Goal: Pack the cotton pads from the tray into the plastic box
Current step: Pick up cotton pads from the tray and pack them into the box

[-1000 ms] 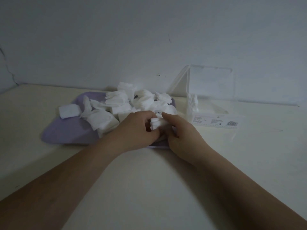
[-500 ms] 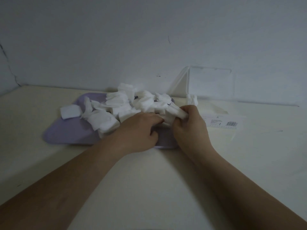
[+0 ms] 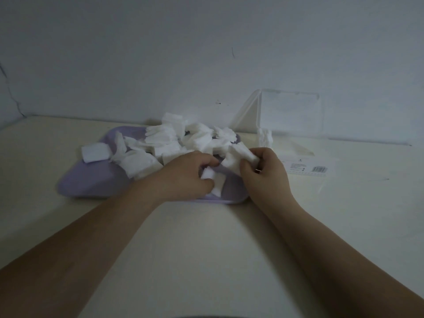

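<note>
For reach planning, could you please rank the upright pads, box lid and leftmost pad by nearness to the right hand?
1. Upright pads, just behind the right hand.
2. Box lid, farther back, standing open.
3. Leftmost pad, on the tray left edge.

Cream tabletop (image 3: 206, 249) is lying open in front of the flat lavender plastic tray (image 3: 91, 182). Heaped square white cotton pads (image 3: 165, 143) are crowding its far half; the raised lid (image 3: 289, 113) of the clear plastic box (image 3: 307, 167) is walling the right rear.
</note>
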The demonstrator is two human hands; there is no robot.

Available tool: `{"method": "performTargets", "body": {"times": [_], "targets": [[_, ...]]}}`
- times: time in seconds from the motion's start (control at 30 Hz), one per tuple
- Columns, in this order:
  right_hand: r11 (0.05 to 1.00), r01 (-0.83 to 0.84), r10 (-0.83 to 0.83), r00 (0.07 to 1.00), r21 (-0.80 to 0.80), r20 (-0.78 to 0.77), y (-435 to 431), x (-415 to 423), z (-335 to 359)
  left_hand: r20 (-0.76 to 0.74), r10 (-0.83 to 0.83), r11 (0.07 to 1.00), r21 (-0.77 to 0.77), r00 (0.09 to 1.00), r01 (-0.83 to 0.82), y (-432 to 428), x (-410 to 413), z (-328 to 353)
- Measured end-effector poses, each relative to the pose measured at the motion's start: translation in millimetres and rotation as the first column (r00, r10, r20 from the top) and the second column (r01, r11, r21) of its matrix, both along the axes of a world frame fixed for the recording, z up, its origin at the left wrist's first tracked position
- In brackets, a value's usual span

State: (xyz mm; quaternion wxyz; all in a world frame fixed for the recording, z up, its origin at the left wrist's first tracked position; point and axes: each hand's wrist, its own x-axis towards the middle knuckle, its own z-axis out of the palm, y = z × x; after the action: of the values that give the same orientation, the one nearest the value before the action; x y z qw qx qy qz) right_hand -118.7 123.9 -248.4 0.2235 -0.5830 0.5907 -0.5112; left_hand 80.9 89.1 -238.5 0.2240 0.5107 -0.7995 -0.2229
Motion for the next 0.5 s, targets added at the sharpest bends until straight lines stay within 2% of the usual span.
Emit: {"method": "performTargets", "body": {"times": [0.1, 0.2, 0.27, 0.37, 0.43, 0.5], "targets": [[1.0, -0.007, 0.007, 1.0, 0.007, 0.028, 0, 0, 1, -0.016, -0.068, 0.986, 0.155, 0.998, 0.069, 4, 5, 11], [1.0, -0.013, 0.013, 1.0, 0.022, 0.015, 0, 1, 2, -0.039, -0.095, 0.973, 0.206, 0.995, 0.101, 7, 6, 17], [0.999, -0.013, 0.013, 1.0, 0.031, 0.01, 0, 1, 1, -0.18, -0.078, 0.967, 0.227, 0.981, 0.119, 9, 6, 20], [0.998, -0.021, 0.02, 1.0, 0.054, 0.024, 0, 0, 2, -0.538, 0.007, 0.95, 0.266, 0.843, 0.162, 7, 5, 20], [0.996, -0.054, 0.049, 0.997, 0.074, 0.067, 1, 0, 3, -0.64, 0.009, 0.959, 0.224, 0.768, 0.175, 6, 0, 15], [0.991, -0.107, 0.095, 0.986, 0.081, 0.14, 4, -1, 5, -0.673, 0.004, 0.97, 0.182, 0.74, 0.161, 7, -6, 6]]}}
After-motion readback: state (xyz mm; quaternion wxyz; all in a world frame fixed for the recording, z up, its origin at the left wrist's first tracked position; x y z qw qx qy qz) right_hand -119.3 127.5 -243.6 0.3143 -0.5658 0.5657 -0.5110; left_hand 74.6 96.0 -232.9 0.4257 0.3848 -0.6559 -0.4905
